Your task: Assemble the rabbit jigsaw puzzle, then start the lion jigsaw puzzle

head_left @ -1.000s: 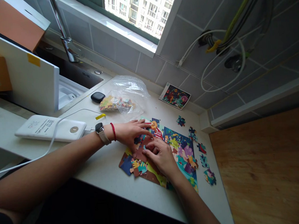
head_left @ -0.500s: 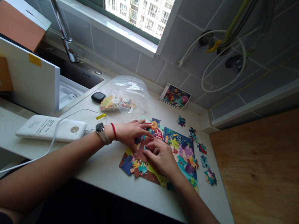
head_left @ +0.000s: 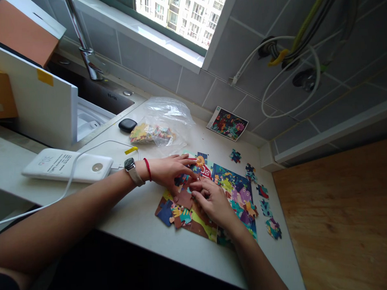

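Your left hand (head_left: 170, 172) spreads over the multicoloured, red-barned puzzle (head_left: 236, 190). Your right hand (head_left: 212, 200) curls, grip unclear. The power bank's (head_left: 84, 166) fine print is illegible.

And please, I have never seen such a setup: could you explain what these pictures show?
No machine is here, only a person working bare-handed. The view comes from one camera worn on the head, looking forward and down. On the pale counter lies a colourful puzzle, with loose pieces to its right. Farther back are a picture card and a clear plastic bag; a white power bank lies at the left. The left hand is spread over the puzzle. The right hand is curled over the puzzle; I cannot tell whether it holds a piece.
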Tool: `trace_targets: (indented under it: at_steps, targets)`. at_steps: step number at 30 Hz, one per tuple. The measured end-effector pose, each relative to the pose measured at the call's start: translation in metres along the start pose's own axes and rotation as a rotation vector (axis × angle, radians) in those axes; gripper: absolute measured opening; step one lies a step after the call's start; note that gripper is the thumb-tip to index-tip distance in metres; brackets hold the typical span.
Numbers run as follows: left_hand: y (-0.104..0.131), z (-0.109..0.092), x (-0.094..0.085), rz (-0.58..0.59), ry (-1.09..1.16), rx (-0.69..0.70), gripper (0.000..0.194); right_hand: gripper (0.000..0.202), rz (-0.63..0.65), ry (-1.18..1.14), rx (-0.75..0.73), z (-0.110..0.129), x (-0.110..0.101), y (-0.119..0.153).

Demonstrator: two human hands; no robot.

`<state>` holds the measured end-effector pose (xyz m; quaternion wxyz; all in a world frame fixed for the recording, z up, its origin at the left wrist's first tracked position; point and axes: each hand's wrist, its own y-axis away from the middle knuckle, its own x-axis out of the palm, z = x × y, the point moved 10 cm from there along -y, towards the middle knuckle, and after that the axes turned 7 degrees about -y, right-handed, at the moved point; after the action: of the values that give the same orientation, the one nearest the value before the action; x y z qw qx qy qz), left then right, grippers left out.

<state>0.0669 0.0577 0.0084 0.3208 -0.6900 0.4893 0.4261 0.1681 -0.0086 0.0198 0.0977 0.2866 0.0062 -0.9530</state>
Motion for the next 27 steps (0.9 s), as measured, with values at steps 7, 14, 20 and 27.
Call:
trace_targets:
  at_steps: [7,14,20,27]
  targets:
    - [0.0,-0.001,-0.002,-0.01,0.021,0.0,0.087,0.029,0.105,-0.023,0.026,-0.004,0.005,0.001]
    - [0.0,-0.001,-0.001,0.018,0.048,-0.018,0.097,0.032,0.06,0.065,-0.203,0.018,0.002,0.004]
    - [0.0,-0.001,-0.002,0.041,0.056,-0.047,0.096,0.03,0.038,0.095,-0.42,0.029,0.004,0.01]
    - [-0.002,-0.003,-0.007,0.044,0.044,-0.057,0.064,0.017,-0.149,0.075,-0.44,0.034,-0.019,0.009]
